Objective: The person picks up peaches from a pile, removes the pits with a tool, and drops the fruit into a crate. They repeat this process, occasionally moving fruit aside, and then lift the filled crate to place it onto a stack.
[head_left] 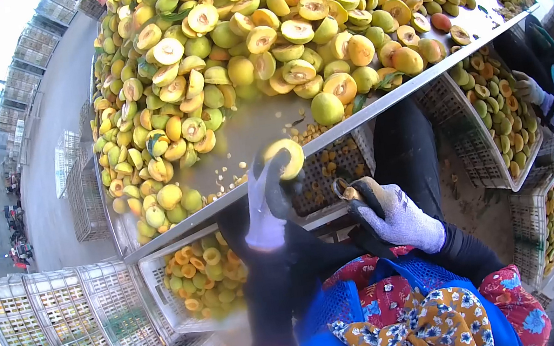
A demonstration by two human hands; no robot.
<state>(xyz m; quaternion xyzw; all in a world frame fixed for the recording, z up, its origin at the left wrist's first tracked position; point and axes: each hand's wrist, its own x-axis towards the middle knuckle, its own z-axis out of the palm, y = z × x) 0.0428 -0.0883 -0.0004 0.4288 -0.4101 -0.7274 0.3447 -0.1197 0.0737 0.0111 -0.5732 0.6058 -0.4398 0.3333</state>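
Observation:
My left hand (266, 196), in a pale glove with dark fingers, is closed round an apricot half (293, 158) at the table's front edge. The hand and the fruit are slightly blurred. To its right, over my lap, my right hand (396, 216) in a similar glove grips a small pitting tool (351, 193) with a light handle and a looped metal end. The tool is apart from the fruit. Beyond both hands, yellow-green apricots (258, 39), many cut in half with brown hollows or pits showing, are heaped on the metal table (269, 114).
A crate (154, 282) of apricot halves stands below the table at left, beside stacked white crates (64, 323). Under the table edge, another crate (359, 154) holds pits and scraps. At right, a co-worker's gloved hand (529, 89) is near a full crate (502, 162).

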